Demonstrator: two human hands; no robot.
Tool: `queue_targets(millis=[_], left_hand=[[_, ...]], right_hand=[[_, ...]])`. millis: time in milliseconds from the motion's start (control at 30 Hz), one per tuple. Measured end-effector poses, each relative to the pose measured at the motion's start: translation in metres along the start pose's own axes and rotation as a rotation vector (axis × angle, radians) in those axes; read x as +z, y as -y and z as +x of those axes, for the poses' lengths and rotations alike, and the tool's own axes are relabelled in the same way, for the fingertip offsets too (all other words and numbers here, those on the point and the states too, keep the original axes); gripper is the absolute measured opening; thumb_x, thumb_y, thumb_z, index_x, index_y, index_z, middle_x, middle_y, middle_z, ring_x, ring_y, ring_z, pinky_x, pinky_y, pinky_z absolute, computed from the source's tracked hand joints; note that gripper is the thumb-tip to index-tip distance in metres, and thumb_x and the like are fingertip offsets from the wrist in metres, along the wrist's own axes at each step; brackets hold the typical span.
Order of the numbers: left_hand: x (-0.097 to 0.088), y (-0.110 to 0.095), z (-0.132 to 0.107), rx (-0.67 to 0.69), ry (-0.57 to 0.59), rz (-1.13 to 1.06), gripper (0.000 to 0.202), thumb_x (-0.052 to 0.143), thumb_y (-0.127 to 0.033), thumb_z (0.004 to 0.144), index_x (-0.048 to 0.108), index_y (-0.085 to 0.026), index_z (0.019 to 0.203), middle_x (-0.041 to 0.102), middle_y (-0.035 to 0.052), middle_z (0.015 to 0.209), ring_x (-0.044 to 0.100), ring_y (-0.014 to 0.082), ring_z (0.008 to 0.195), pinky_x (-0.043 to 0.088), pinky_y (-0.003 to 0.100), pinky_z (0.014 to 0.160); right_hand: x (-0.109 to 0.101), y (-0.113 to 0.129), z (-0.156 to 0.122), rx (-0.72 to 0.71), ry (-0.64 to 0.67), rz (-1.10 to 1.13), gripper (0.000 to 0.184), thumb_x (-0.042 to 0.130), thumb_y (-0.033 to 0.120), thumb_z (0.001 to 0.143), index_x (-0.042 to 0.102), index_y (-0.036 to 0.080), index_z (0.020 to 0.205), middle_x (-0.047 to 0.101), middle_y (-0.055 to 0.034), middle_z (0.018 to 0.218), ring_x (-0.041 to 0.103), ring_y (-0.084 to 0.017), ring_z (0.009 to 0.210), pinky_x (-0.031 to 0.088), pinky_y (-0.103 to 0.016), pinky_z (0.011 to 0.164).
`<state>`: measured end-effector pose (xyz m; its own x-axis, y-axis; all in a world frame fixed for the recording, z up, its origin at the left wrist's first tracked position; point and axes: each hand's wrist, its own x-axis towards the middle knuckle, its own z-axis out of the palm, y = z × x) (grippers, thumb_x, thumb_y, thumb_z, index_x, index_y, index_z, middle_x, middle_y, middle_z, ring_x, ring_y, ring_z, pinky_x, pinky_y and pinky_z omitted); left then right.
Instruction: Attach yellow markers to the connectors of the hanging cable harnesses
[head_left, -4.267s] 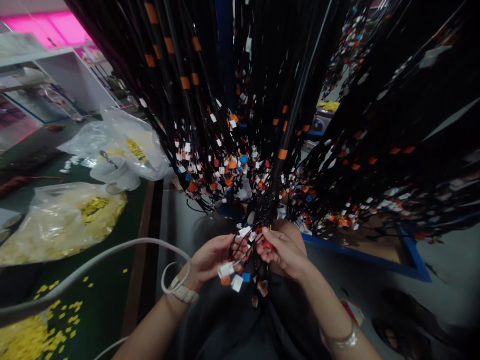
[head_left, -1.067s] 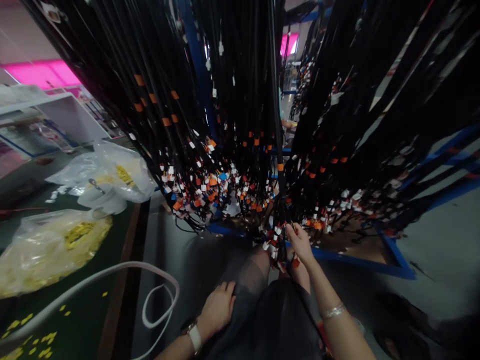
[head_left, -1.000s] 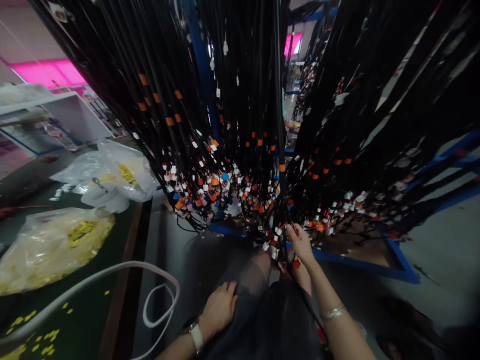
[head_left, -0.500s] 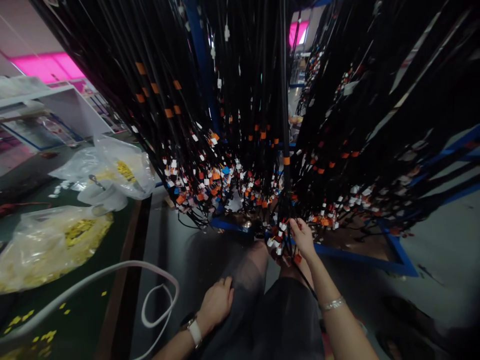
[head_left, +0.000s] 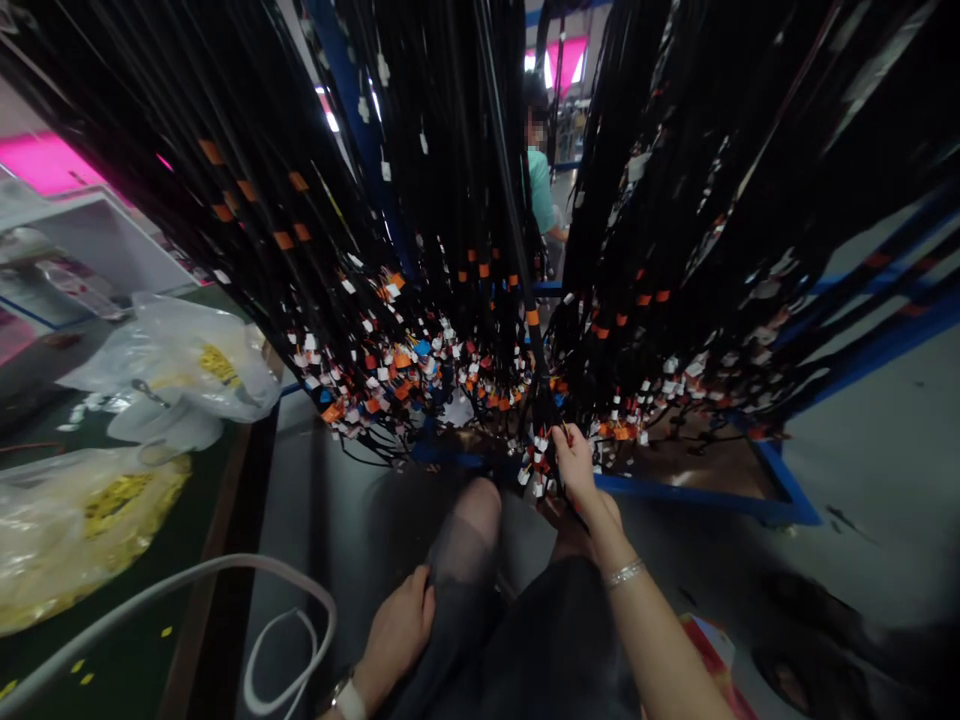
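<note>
My right hand pinches thin wires at the lower end of a black wire harness that hangs down in front of me. White connectors dangle just left of those fingers. Lower down, over my left thigh, my left hand is closed with its back turned up. Its palm is hidden, so whatever it may hold cannot be seen. Many more black harnesses hang all around, with orange tags and a mass of white, orange, red and blue connectors at their ends.
A blue frame runs below the harnesses. On the green-topped table at left lie plastic bags with yellow pieces, a white roll and a curved white hose. Beyond the cables sits a person in a green top.
The view has swung right, so most things sit further left. My right hand stays at the harness's wires. My left hand stays closed over the thigh. A person now shows behind the cables.
</note>
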<state>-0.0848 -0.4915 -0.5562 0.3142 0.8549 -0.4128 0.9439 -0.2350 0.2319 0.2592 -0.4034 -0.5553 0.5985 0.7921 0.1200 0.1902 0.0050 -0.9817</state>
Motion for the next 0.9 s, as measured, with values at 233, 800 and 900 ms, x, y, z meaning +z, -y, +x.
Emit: queue_targets(millis=[233,800,900], left_hand=[[-0.006,0.014,-0.002,-0.186,-0.073,0.184,0.046,0.033,-0.002,0.081,0.045,-0.010,0.124,0.057,0.0135,0.114,0.056,0.0182,0.106,0.040,0.028,0.091],[0.045,0.034,0.047,-0.181,-0.179,0.235,0.046,0.040,-0.011,0.080,0.055,-0.020,0.123,0.040,0.0117,0.140,0.031,0.0272,0.132,0.024,0.050,0.106],[0.046,0.040,0.053,-0.179,-0.208,0.277,0.045,0.037,-0.013,0.082,0.054,-0.020,0.123,0.039,0.0124,0.141,0.027,0.0291,0.133,0.018,0.060,0.104]], right_hand=[[0.012,-0.015,0.016,-0.072,-0.049,-0.141,0.040,0.039,0.057,0.084,0.053,0.020,0.083,0.055,-0.0005,0.066,0.048,-0.018,0.062,0.037,-0.029,0.061],[0.070,-0.041,0.062,-0.096,-0.069,-0.374,0.033,0.037,0.049,0.087,0.052,0.019,0.088,0.056,-0.0026,0.063,0.050,-0.019,0.057,0.034,-0.028,0.056],[0.062,-0.042,0.065,-0.089,-0.093,-0.409,0.032,0.037,0.049,0.087,0.051,0.020,0.085,0.054,-0.0016,0.061,0.050,-0.019,0.057,0.034,-0.028,0.057]])
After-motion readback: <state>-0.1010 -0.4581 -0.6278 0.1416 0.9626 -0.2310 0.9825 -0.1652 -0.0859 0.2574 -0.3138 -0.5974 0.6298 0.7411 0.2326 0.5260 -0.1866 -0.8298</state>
